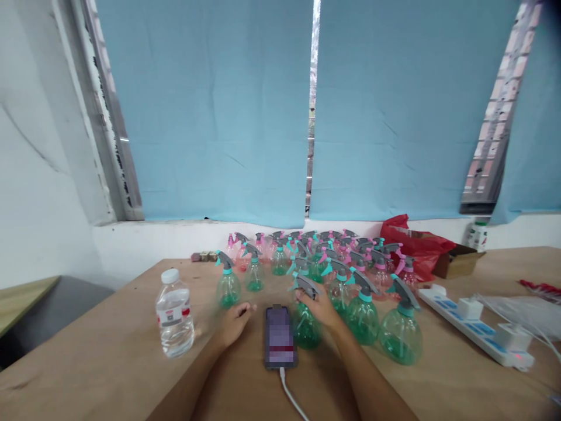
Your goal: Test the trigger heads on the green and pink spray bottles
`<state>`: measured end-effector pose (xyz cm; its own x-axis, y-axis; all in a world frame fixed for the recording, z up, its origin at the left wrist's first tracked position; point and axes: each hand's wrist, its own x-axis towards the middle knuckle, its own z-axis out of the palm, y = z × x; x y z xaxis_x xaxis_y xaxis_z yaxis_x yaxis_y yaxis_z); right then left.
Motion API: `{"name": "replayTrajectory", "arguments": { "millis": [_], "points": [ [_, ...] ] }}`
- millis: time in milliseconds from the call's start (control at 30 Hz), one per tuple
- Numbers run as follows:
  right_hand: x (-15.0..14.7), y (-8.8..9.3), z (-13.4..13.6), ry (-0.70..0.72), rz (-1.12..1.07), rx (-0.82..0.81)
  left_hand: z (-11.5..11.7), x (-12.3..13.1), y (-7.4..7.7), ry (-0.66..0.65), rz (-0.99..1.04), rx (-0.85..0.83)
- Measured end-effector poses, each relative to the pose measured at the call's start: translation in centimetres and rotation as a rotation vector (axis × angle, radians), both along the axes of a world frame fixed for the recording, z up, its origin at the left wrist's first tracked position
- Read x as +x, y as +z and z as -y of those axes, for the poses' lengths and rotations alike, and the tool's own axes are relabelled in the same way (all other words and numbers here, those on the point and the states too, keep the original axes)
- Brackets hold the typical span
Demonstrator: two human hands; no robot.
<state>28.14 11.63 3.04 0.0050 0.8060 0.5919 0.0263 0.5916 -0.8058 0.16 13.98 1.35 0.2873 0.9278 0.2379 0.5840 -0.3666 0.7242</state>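
Observation:
My right hand (322, 305) is wrapped around the neck of a spray bottle (307, 330) with green liquid and a grey and teal trigger head. That bottle stands just right of a phone (280, 336) lying on the table with a white cable plugged in. My left hand (236, 323) rests on the tabletop left of the phone, its fingers curled in with nothing seen in them. Closest to it is another green spray bottle (228, 286), standing apart behind it. More teal-headed spray bottles (363, 318) stand upright right of my right hand.
A clear water bottle (175, 316) stands at the left. Several pink-headed spray bottles (381, 272) crowd the back. Rightward are a red plastic bag (412, 245), a cardboard box (458, 261) and a white power strip (475, 327) with plugs. Blue curtains (219, 117) hang behind.

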Motion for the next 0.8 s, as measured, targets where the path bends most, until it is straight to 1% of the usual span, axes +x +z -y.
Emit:
{"name": "replayTrajectory", "arguments": {
  "millis": [100, 200, 267, 367, 433, 500, 567, 633, 667, 733, 800],
  "points": [
    [0.4, -0.4, 0.2, -0.193, 0.075, 0.118, -0.3, -0.1, -0.4, -0.003, 0.01, -0.002],
    [0.8, -0.5, 0.5, -0.27, 0.138, 0.186, -0.6, -0.2, -0.8, -0.015, 0.027, 0.001],
    [0.7, -0.1, 0.8, -0.311, 0.134, 0.205, -0.6, -0.2, -0.9, -0.031, 0.037, 0.003],
    [-0.2, 1.8, 1.3, -0.349, 0.122, 0.256, -0.3, -0.2, -0.8, -0.036, 0.038, -0.009],
    [-1.5, 3.7, 1.3, -0.335, 0.173, 0.321, -0.2, -0.2, -0.7, -0.034, 0.033, -0.013],
    [-3.2, 5.6, 0.7, -0.327, 0.244, 0.36, -0.1, -0.2, -0.6, -0.042, 0.028, -0.014],
    [-5.1, 7.1, -0.7, -0.329, 0.295, 0.324, -0.2, -0.3, -0.8, -0.053, 0.034, -0.018],
    [-7.0, 7.8, -2.7, -0.359, 0.31, 0.242, -0.3, -0.3, -1.0, -0.06, 0.048, -0.025],
    [-7.8, 7.8, -3.9, -0.374, 0.329, 0.19, -0.4, -0.3, -1.1, -0.062, 0.054, -0.025],
    [-9.2, 7.5, -6.2, -0.425, 0.367, 0.009, -0.3, -0.3, -1.2, -0.058, 0.056, -0.02],
    [-10.0, 6.7, -8.2, -0.449, 0.374, -0.071, -0.2, -0.2, -1.1, -0.047, 0.05, -0.016]
  ]
}}
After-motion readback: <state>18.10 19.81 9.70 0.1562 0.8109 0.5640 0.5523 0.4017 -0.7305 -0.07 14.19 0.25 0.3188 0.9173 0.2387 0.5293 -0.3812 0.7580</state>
